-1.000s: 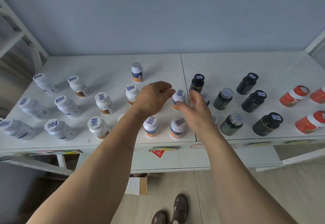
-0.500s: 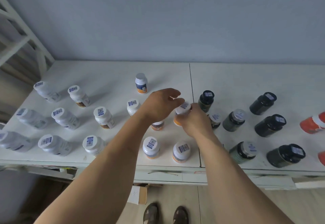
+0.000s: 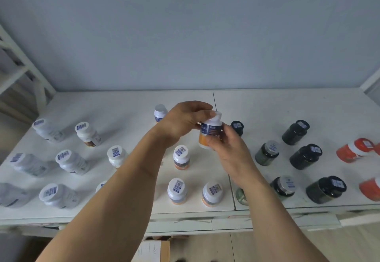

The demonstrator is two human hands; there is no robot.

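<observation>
A white pill bottle [image 3: 209, 132] with a dark blue and orange label is lifted above the white table [image 3: 267, 107], near its middle. My right hand [image 3: 228, 148] grips the bottle's lower body from below and the right. My left hand [image 3: 185, 120] curls over the bottle's upper part, fingers at its white cap. Both forearms reach in from the bottom of the head view.
Several white bottles stand in rows on the table's left half, such as a white bottle [image 3: 181, 157] just below my hands. Several dark jars, like a black jar [image 3: 295, 131], stand to the right, with orange-red jars [image 3: 353, 151] at the far right. A white shelf frame [image 3: 22, 70] rises at the left.
My right hand took hold of the white bottle and lifted it off the table. My left hand closed over its top. The camera tilted up slightly.
</observation>
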